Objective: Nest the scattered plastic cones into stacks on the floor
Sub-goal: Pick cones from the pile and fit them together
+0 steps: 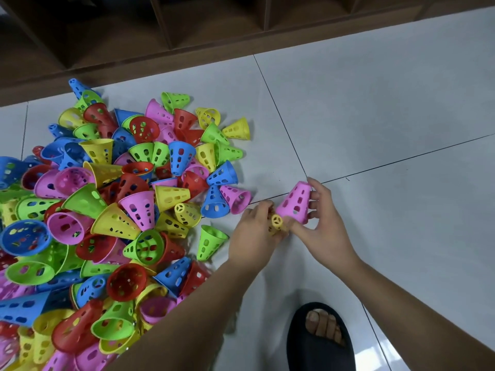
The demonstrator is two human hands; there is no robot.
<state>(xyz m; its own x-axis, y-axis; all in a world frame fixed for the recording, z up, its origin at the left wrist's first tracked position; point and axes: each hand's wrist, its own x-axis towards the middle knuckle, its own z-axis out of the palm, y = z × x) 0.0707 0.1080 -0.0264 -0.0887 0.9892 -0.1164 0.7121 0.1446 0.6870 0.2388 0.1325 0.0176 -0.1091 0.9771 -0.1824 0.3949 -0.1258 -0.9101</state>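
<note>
**Only just begun**

Your left hand grips a yellow cone. Your right hand grips a pink cone just beside it, mid-frame. The big pile fills the left. No stack shows on the floor yet.

Support surface: floor of pale grey glossy tiles, divided by thin dark grout lines that cross just right of centre. A dense pile of perforated plastic cones in red, yellow, green, blue and pink covers the floor from 7 to 11 o'clock; most lie on their sides, overlapping. One green cone lies on its side at 7 o'clock, just beside the pile's edge. A black slipper with a foot in it rests at 5 o'clock. A brown wooden shelf unit borders the floor at 12 o'clock.
</note>
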